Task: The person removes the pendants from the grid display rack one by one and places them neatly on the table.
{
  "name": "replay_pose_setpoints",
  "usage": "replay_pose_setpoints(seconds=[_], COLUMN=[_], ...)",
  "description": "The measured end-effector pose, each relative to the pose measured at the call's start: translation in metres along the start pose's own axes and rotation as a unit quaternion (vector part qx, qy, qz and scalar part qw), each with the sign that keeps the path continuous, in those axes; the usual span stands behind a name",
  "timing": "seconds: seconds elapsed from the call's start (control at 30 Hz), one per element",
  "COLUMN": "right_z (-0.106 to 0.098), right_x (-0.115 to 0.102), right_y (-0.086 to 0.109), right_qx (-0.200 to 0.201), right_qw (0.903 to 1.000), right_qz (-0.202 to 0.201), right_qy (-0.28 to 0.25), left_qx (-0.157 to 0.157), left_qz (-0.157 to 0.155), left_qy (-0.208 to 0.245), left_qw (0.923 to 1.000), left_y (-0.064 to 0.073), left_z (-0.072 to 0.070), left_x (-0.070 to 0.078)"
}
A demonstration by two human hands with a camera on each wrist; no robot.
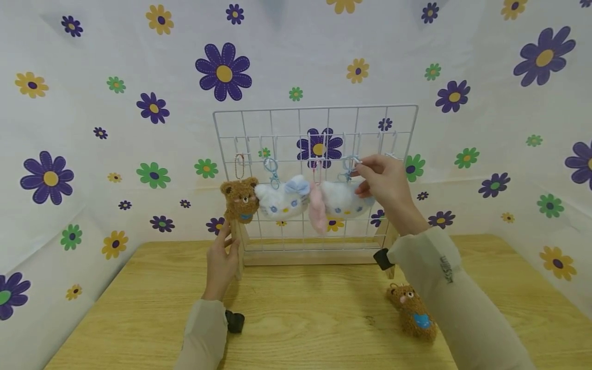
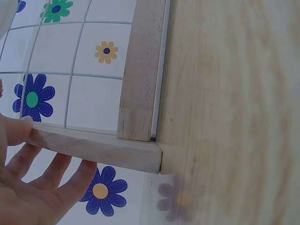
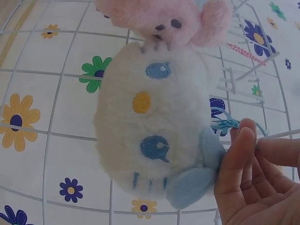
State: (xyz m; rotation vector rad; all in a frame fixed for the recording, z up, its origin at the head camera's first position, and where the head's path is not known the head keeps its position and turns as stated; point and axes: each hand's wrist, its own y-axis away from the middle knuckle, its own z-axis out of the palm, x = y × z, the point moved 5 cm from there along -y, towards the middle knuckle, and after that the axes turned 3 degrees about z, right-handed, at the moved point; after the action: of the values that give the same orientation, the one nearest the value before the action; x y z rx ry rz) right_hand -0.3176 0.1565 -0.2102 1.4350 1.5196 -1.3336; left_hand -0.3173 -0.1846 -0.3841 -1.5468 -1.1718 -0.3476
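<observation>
My right hand (image 1: 386, 180) pinches the blue key ring (image 3: 226, 123) of a white cat-face plush keychain (image 3: 122, 126) between thumb and fingertips. The plush has blue eyes, a yellow nose and a blue bow, and hangs at the right of a white wire grid rack (image 1: 319, 108), close to a hook. With thumb and fingers on opposite sides, my left hand (image 2: 33, 187) grips the wooden side post (image 2: 93, 146) at the rack's left end. Just above that hand hangs a brown bear plush keychain (image 1: 241, 200) on a bead chain.
Beside the brown bear hangs another white cat-face plush (image 1: 279, 200). A pink plush (image 1: 317, 208) hangs sideways between the two white ones. A second brown bear plush (image 1: 413, 316) lies on the wooden table (image 1: 300, 318) near my right forearm. A flower-printed backdrop (image 1: 287, 56) stands behind.
</observation>
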Motion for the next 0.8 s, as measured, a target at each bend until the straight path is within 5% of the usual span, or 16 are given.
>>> replay_pose_setpoints(seconds=[0.8], right_z=[-0.017], right_x=[-0.007], right_y=[0.023], right_qx=[-0.008], right_qw=[0.9973], right_qz=[-0.062], right_qy=[-0.039], left_qx=[-0.003], left_qz=[-0.003], left_qy=[0.002], left_qw=[1.0], left_y=[0.0], left_z=[0.001], left_x=[0.0])
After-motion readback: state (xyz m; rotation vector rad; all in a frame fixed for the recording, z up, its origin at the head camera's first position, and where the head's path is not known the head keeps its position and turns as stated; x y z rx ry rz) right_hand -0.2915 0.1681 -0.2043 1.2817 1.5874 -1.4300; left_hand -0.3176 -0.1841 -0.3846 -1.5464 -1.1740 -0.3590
